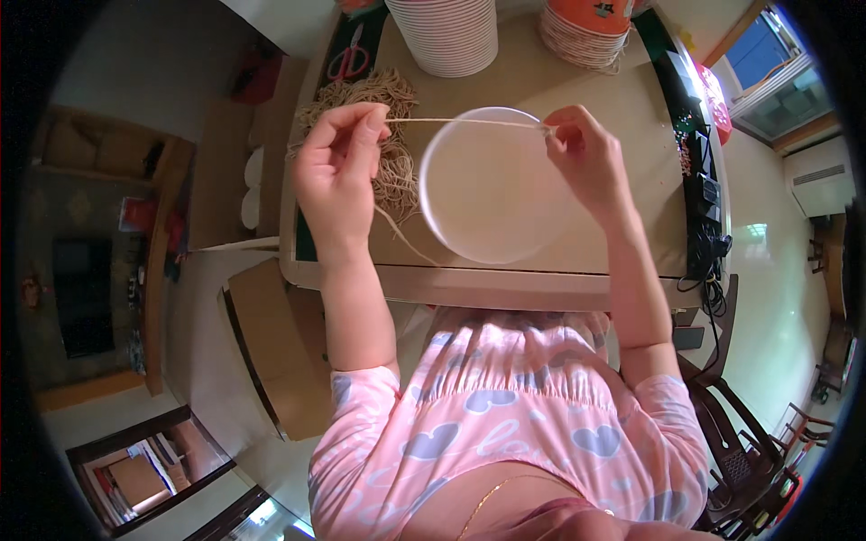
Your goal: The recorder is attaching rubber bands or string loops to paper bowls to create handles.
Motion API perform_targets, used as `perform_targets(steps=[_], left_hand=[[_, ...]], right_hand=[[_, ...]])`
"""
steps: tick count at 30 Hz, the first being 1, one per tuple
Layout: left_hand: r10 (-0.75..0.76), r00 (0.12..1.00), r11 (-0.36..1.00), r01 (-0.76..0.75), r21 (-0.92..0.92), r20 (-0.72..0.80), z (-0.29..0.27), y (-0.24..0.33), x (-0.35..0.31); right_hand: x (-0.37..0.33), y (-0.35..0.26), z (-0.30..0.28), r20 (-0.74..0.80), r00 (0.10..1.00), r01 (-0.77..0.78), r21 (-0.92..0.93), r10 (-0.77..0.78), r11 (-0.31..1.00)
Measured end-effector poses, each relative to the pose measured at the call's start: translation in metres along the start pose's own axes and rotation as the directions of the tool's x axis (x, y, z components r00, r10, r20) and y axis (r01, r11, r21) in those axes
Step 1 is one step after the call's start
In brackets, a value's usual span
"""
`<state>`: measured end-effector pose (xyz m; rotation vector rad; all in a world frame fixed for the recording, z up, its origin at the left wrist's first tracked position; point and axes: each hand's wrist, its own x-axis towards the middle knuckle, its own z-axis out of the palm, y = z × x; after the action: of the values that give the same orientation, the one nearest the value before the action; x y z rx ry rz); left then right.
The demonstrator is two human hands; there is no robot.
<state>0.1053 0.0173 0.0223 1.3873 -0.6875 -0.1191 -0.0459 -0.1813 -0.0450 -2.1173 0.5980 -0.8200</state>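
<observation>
A thin beige string runs taut between my two hands, above the far rim of a round white tub. My left hand pinches one end between thumb and fingers, over a tangled heap of the same string. On the other side, my right hand grips the string with its fingertips, next to the tub's right edge. A loose strand hangs below my left wrist toward the table's near edge. Whether the tub stands open side up I cannot tell.
Behind the tub stand a stack of white tubs and an orange-and-white tub with string around its lower part. Red-handled scissors lie at the far left. Black cables hang off the table's right side. A cardboard box sits below left.
</observation>
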Motion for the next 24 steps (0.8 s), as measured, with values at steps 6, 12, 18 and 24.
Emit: perform_targets(steps=[6,12,18,24], left_hand=[[-0.129,0.985,0.982,0.143,-0.123,0.111,-0.021,-0.012,-0.011],[-0.286,0.889,0.769,0.436,-0.468,0.358,-0.013,-0.037,-0.035],[-0.065,0.914,0.68,0.335,-0.652,0.401,0.011,-0.037,-0.076],[-0.116,0.865,0.781,0.383,-0.493,0.488,0.029,-0.047,-0.098]], right_hand=[[0.073,0.019,-0.003,0.237,0.931,0.316,-0.139,-0.278,0.939],[0.092,0.022,0.009,0.296,0.875,0.429,-0.103,-0.384,0.898],[-0.038,-0.055,-0.017,0.347,0.93,-0.04,0.422,-0.121,0.906],[-0.112,-0.019,0.013,0.611,0.782,-0.439,0.401,0.122,0.804]])
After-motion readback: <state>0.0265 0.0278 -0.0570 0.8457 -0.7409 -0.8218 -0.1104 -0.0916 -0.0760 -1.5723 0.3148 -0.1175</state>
